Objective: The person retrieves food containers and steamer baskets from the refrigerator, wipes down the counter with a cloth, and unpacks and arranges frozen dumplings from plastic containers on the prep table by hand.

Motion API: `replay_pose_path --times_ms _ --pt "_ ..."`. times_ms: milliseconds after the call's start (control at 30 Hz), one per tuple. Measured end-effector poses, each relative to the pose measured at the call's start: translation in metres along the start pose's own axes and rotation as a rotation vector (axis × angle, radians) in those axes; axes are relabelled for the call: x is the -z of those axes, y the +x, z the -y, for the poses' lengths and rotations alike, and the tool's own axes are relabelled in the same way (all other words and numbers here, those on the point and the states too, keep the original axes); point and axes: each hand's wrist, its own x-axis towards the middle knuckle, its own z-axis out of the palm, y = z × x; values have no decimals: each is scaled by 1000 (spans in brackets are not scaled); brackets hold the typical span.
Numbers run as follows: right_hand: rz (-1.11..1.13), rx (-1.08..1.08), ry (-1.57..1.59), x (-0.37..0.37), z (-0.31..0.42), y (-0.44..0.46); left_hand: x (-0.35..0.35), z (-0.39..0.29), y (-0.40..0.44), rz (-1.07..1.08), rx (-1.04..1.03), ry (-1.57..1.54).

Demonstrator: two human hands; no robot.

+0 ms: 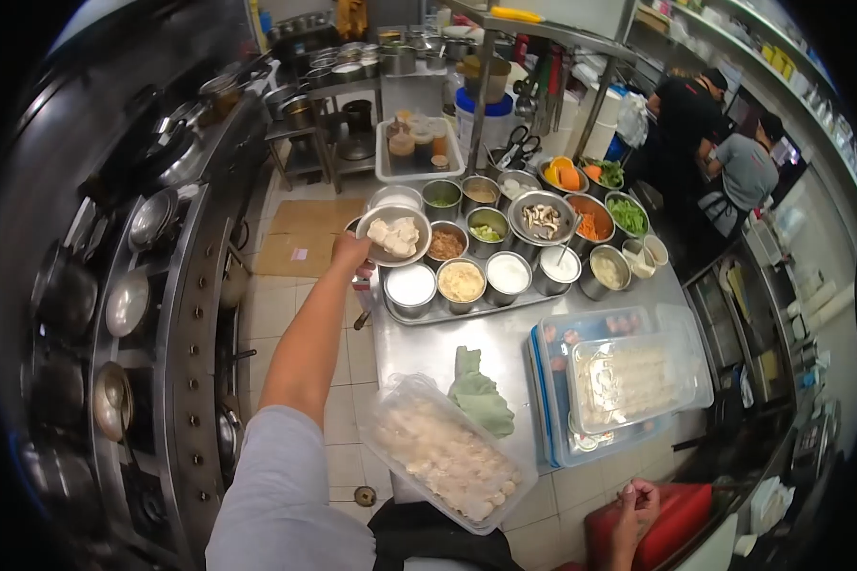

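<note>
With my left hand (pixel 352 252) I grip the rim of a metal bowl (pixel 393 235) holding pale, chunky pieces, at the left end of a group of metal containers. Beside and below it stand a container of white powder or cream (pixel 410 285) and one of shredded brown food (pixel 446 243). My right hand (pixel 635 511) is low at the right, away from the table, its fingers curled together with nothing seen in them. Nearest my body, a clear plastic tub (pixel 452 455) of pale food pieces sits at the table's front edge, next to a green leaf (pixel 481 395).
Stacked plastic tubs (pixel 628 381) stand on the table's right side. A metal tray (pixel 514 310) carries several containers, with a bowl of sliced mushrooms (pixel 543 222) among them. Stoves with pans (pixel 129 303) line the left. Two people (pixel 747 167) work at the back right.
</note>
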Motion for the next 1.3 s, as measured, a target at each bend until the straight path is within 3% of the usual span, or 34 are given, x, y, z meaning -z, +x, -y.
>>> replay_pose_path --times_ms 33,100,167,233,300,333,400,533,600,667,933,1000,1033,1100,1167,1233,1300 --pt "28 -150 58 -1 7 -7 4 -3 7 76 45 132" --pt "4 -80 -58 -5 3 -15 -1 -2 16 165 89 285" --pt "-20 44 -219 -14 10 -24 -19 -4 13 -559 -464 833" --pt "-41 9 -232 -15 6 -35 -41 -24 6 -374 -808 616" --pt "-65 -17 -244 -18 3 -43 -71 -56 -25 -139 -1032 719" --pt "-89 10 -277 -19 3 -46 -89 -60 -27 -126 -1040 716" --pt "-128 44 -316 -23 10 -51 -119 -69 -23 29 -1011 1158" --pt "-179 44 -359 -20 22 -61 -148 -66 4 49 -1062 1236" --pt "-198 -11 -369 -19 21 -67 -155 -69 12 159 -959 1425" --pt "-199 -38 -428 -19 18 -72 -164 -62 26 114 -971 1454" --pt "-173 -114 -354 -34 8 -86 -167 -72 20 56 -830 1375" --pt "-141 -137 -348 -36 10 -87 -151 -83 -2 4 -1008 1138" --pt "-125 -148 -350 -40 12 -87 -139 -80 -3 4 -993 1153" --pt "-89 -160 -371 -46 17 -85 -110 -80 0 -326 -1207 786" --pt "-84 -135 -321 -52 12 -84 -65 -67 -4 -557 -1130 668" --pt "-37 -95 -304 -53 5 -82 -19 -46 -17 -531 -874 412" --pt "4 -16 -270 -62 8 -78 26 10 -18 -513 -824 301"
